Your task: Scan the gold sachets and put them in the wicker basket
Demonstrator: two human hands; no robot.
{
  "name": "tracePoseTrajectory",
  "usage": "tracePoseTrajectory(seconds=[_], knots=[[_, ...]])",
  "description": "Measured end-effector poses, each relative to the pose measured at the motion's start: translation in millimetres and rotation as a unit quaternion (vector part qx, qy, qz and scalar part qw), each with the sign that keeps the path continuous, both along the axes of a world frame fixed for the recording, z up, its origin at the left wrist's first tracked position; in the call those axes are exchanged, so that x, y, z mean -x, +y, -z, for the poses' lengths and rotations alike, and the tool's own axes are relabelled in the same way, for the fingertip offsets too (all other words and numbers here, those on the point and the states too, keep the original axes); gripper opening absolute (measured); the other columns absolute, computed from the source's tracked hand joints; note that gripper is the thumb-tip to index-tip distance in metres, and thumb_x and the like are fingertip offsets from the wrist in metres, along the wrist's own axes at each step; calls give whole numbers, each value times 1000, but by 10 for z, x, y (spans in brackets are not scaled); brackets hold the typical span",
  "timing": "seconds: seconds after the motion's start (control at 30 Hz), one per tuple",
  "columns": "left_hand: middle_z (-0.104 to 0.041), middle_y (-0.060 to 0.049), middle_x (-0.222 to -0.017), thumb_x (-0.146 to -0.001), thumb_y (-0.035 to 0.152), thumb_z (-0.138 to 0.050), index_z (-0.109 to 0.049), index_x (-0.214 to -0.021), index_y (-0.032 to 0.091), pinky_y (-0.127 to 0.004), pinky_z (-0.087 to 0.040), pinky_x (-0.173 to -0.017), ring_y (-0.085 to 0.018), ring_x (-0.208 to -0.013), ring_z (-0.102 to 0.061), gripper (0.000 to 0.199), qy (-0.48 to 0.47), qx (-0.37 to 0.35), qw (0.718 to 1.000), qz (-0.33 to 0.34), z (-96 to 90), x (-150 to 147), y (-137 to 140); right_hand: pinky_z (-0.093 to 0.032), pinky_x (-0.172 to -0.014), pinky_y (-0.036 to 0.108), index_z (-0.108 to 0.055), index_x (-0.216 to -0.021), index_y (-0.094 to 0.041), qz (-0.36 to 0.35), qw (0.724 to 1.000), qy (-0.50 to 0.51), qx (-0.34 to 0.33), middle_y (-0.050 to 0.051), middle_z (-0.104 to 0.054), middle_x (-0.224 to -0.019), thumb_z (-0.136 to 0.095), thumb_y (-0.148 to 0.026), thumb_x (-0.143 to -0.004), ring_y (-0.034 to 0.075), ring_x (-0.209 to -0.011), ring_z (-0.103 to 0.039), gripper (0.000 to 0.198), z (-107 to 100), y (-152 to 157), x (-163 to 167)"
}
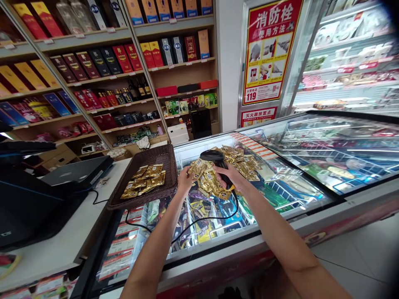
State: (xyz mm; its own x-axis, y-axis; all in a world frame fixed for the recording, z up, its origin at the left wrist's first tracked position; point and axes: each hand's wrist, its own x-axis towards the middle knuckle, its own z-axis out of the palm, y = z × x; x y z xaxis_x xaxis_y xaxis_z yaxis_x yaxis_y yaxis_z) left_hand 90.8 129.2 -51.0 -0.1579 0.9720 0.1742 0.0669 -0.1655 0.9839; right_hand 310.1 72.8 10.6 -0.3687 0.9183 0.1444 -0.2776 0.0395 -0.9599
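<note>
Fire-hydrant poster with number 119 behind the freezer

Behind the freezer [218,258], a red poster [270,52] carries the large white title 消防栓, and under it 使用方法 (fire hydrant, how to use). In its lower left corner stands 火警电话, with the number 119 in red. Just below this poster, also behind the freezer, a smaller red sign [258,116] reads 灭火器放置点 (place of the fire extinguisher). On a shelf behind the freezer, one dark red box [190,47] seems to show 沱牌. Inside the freezer, the yellow bags [202,234] have printing which I cannot read surely. On the gold packets [208,178] atop the freezer, the print is too small.
</note>
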Motion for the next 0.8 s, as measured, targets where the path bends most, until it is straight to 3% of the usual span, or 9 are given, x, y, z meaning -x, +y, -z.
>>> tracePoseTrajectory(seconds=[0.2, 0.4, 0.63, 0.8], knots=[[-60, 1, -73, -71, 21, -71, -69, -96, 22, -24, -50, -57, -11, -58, -54, 25, 0, -42, 999, -30, -261, 64, -74, -34, -32, 21, -52, -76, -21, -17, 1000, -7, -10, -7, -49, -54, -72, -47, -75, 7, -33, -40, 33, 25, 23, -19], [-57, 2, -65, -70, 26, -73, -69, -98, 24, -23, -48, -53, -12, -54, -53, 28, 19, -59, 997, -51, -255, 93, -71, -35, -33, 23, -51, -69, -21, -30, 998, -39, -32, -6, -47, -49, -71, -46, -78, 8, -34, -39, 33, -8, -21, -37], [-59, 2, -67, -73, 23, -70, -69, -101, 21, -24, -52, -60, -11, -56, -54, 28, 14, -39, 998, -43, -211, 85, -42, -34, -32, 22, -55, -79, -22, -30, 999, -14, -16, -6, -49, -56, -72, -45, -78, 7, -34, -41, 28, 9, -8, -34], [-64, -1, -87, -73, 15, -71, -63, -98, 18, -25, -55, -67, -11, -69, -63, 26, -128, -13, 989, -73, -314, 94, 2, -32, -32, 21, -52, -73, -20, -15, 1000, -2, -3, -6, -49, -53, -70, -46, -80, 7, -33, -42, 32, 64, 11, -35]])
